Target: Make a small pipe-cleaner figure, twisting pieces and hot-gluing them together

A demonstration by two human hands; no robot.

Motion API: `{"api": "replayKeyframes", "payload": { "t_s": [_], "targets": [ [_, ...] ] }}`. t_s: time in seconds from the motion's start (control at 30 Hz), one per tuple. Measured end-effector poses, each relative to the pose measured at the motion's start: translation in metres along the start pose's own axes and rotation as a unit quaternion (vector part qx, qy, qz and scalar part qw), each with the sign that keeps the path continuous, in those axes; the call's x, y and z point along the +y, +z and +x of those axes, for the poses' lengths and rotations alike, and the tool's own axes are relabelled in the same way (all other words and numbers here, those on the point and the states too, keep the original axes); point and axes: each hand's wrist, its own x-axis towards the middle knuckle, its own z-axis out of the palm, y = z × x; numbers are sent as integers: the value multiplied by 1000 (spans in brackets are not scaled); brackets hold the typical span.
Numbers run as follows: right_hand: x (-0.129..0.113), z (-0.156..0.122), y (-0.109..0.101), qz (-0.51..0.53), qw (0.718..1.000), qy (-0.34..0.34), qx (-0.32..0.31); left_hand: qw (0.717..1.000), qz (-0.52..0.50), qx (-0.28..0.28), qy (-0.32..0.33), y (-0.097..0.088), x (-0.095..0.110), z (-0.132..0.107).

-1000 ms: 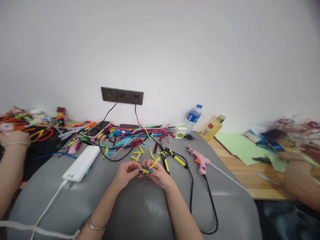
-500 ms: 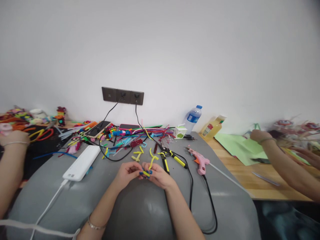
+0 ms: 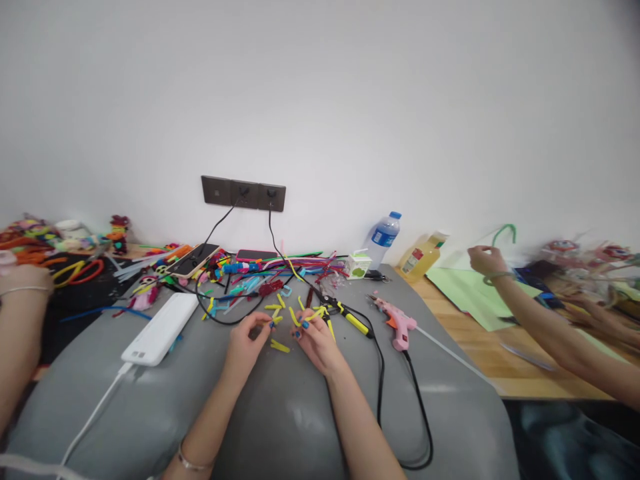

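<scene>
My left hand [image 3: 249, 342] reaches to a small group of yellow pipe cleaner pieces [image 3: 281, 301]. Its thumb and fingers are pinched at the end of one short yellow piece [image 3: 277, 320]. To the right, my right hand [image 3: 319, 345] is closed on a bent yellow pipe cleaner [image 3: 294, 316], whose ends stick out past the fingertips. Between my hands a folded yellow piece [image 3: 280, 346] lies on the grey table [image 3: 280, 420]. Yellow-and-black pliers [image 3: 356, 320] lie just beyond my right hand, partly covered by it.
A pink glue gun [image 3: 399, 323] with a black cord lies right. A white power bank [image 3: 160, 330] is at left. Colourful pipe cleaners [image 3: 300, 263], a phone [image 3: 194, 260] and a water bottle [image 3: 384, 239] line the wall. Other people's arms [image 3: 550, 317] work at both sides.
My hands have moved apart from their joined hold. A folded yellow piece now lies between them. My left hand has moved up to the yellow pieces. The co-worker at right has raised a green hook-shaped piece.
</scene>
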Motion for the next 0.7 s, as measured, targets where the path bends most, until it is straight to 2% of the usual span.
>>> {"api": "replayKeyframes", "payload": {
  "t_s": [0.13, 0.23, 0.3, 0.47, 0.7],
  "targets": [
    [4, 2, 0, -39, 999, -23, 26, 984, 144, 7, 106, 5, 0, 0],
    [8, 4, -1, -88, 995, -38, 23, 978, 149, 35, 141, 6, 6, 0],
    [10, 5, -2, -121, 991, -52, 16, 983, 117, 35, 138, 5, 9, 1],
    [12, 5, -1, -183, 980, -73, -6, 992, 28, -13, 119, 6, 11, 5],
    [9, 2, 1, -164, 986, -40, -17, 992, -73, -85, 58, 6, 6, 4]
  ]
}}
